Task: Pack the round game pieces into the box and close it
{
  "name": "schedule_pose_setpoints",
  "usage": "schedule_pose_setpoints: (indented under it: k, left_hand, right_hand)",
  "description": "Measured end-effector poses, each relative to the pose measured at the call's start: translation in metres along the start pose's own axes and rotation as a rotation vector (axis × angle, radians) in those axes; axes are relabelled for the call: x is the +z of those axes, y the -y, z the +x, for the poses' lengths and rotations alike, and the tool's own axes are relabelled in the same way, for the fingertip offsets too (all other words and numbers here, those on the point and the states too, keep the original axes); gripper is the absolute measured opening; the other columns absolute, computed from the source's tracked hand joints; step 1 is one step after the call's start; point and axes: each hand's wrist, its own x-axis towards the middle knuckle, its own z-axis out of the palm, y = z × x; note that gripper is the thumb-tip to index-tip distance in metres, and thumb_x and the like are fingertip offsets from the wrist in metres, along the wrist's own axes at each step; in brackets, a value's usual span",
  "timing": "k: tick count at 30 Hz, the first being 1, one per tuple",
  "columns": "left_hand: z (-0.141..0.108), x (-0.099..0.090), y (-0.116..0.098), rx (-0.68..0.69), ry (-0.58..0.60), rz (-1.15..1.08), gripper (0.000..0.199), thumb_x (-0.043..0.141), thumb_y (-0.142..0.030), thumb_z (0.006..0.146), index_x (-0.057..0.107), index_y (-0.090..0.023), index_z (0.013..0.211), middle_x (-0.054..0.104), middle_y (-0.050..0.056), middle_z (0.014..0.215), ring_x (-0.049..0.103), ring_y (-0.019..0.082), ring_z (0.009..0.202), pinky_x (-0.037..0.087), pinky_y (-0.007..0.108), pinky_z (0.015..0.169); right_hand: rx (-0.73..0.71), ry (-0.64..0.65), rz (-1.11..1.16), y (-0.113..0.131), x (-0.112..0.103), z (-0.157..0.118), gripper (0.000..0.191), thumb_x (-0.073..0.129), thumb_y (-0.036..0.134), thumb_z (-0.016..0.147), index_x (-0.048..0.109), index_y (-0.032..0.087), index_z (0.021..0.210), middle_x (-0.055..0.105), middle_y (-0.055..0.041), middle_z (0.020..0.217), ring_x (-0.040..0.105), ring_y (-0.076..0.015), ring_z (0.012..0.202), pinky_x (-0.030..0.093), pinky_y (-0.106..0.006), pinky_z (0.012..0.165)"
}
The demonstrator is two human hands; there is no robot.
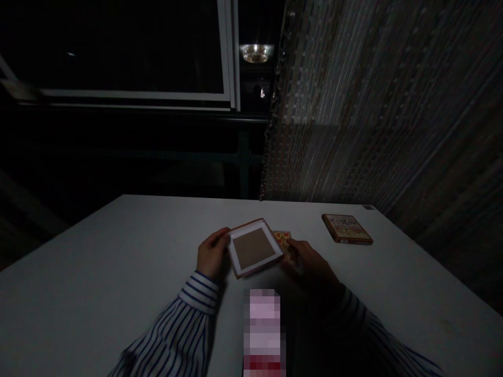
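My left hand (214, 254) pinches the left edge of a shallow square box lid (254, 248), brown on the outside with a white inner rim and a grey-brown inner face turned up toward me. The lid is tilted above the white table (129, 272). Partly behind its right corner shows a small flat piece with a red and yellow pattern (282, 239). My right hand (312, 267) has its fingers closed on that patterned piece; deep shadow hides part of the grip. Whether the right fingers also touch the lid, I cannot tell.
A flat brown box with a printed top (347, 229) lies at the table's right rear. Behind the table hang a bead-string curtain (334, 104) and a dark window with a white frame (231, 57). A pixelated patch (264, 330) covers the near middle.
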Motion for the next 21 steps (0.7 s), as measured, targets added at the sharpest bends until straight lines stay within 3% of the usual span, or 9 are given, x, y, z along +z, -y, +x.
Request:
schedule_pose_setpoints:
  k: [4,8,21]
  left_hand:
    - [0.003,0.013,-0.011,-0.01,0.066,-0.021,0.035,0.064,-0.029,0.062,0.064,-0.012,0.092,0.065,0.01,0.094,0.06,0.018,0.08,0.047,0.031,0.072]
    - [0.007,0.021,-0.006,-0.045,0.098,-0.07,0.039,0.065,-0.031,0.06,0.063,-0.012,0.094,0.065,0.009,0.093,0.059,0.016,0.076,0.046,0.031,0.071]
    - [0.003,0.019,0.012,-0.191,0.144,-0.068,0.045,0.066,-0.035,0.061,0.062,-0.011,0.098,0.067,0.008,0.081,0.06,0.016,0.068,0.046,0.031,0.069]
  right_hand:
    - [-0.023,-0.064,0.046,0.0,-0.005,0.001,0.041,0.046,0.032,0.079,0.04,0.016,0.117,0.054,-0.0121,0.102,0.055,-0.0214,0.089,0.048,-0.034,0.073]
    - [-0.06,-0.073,0.051,0.002,-0.011,0.003,0.039,0.043,0.026,0.081,0.039,0.017,0.119,0.053,-0.0114,0.106,0.053,-0.0203,0.096,0.048,-0.034,0.077]
    - [-0.255,-0.123,-0.028,-0.009,-0.008,-0.001,0.035,0.043,0.019,0.083,0.042,0.019,0.117,0.053,-0.0133,0.11,0.053,-0.0202,0.098,0.049,-0.034,0.076]
